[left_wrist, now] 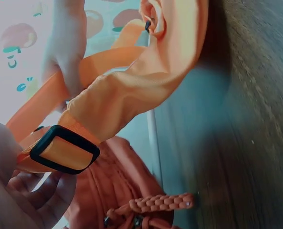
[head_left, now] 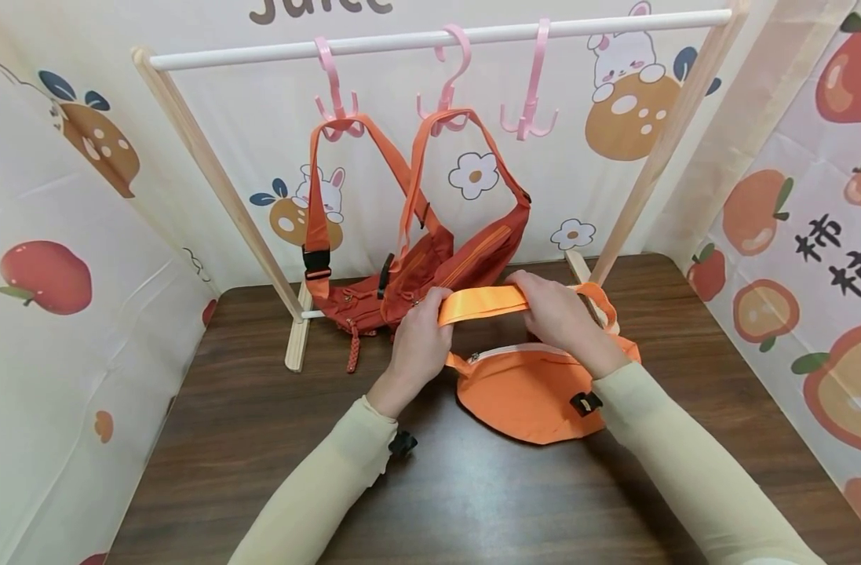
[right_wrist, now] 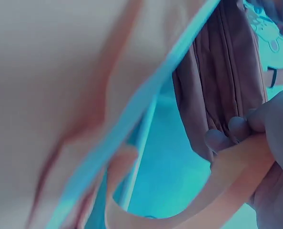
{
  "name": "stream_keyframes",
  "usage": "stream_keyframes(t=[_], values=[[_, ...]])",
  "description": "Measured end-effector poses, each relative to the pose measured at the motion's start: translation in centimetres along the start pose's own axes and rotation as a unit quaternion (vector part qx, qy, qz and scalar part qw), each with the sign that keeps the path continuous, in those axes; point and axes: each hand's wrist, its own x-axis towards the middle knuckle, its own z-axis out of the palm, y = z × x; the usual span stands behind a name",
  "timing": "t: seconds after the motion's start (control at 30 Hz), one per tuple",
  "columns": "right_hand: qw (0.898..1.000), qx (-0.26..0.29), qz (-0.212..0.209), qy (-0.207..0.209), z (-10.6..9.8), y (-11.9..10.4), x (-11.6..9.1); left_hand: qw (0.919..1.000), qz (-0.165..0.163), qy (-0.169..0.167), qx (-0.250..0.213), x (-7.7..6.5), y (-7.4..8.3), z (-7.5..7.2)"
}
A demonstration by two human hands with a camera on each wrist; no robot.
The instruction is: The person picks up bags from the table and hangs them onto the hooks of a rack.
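Note:
An orange waist bag (head_left: 525,396) with a white zipper is held at a tilt over the table, below my hands. Its bright orange strap (head_left: 485,303) stretches between them. My left hand (head_left: 421,339) pinches the strap's left end, next to a black slider buckle (left_wrist: 65,150) that shows in the left wrist view. At the other end, my right hand (head_left: 559,315) grips the strap; its curled fingers (right_wrist: 239,129) show in the right wrist view. A loop of strap (head_left: 600,304) hangs beyond the right hand. The left sleeve partly covers a black clip (head_left: 403,443).
Behind stands a wooden rack with a white rail (head_left: 260,52) and three pink hooks. A red-orange bag (head_left: 366,306) hangs from the left hook (head_left: 331,78), another (head_left: 483,251) from the middle hook (head_left: 455,71). The right hook (head_left: 532,86) hangs above the dark wooden table (head_left: 225,455).

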Motion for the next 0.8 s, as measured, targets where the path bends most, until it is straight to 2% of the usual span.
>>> stream_keyframes(t=[0.27, 0.43, 0.6, 0.8], values=[[0.999, 0.007, 0.025, 0.033, -1.8, 1.6, 0.2, 0.9999, -0.011, 0.003, -0.009, -0.4, -0.7, -1.1], [0.996, 0.048, 0.044, 0.052, -3.3, 2.0, 0.6, 0.9998, -0.016, 0.006, -0.013, -0.6, -1.1, -1.5], [0.992, 0.096, 0.050, 0.069, -4.8, 1.7, 0.9, 0.9998, -0.017, 0.005, -0.012, -0.7, -1.5, -1.5], [0.989, 0.112, 0.034, 0.093, -6.3, 0.4, 1.7, 0.9992, -0.023, 0.001, -0.031, -0.2, -1.4, -1.5]])
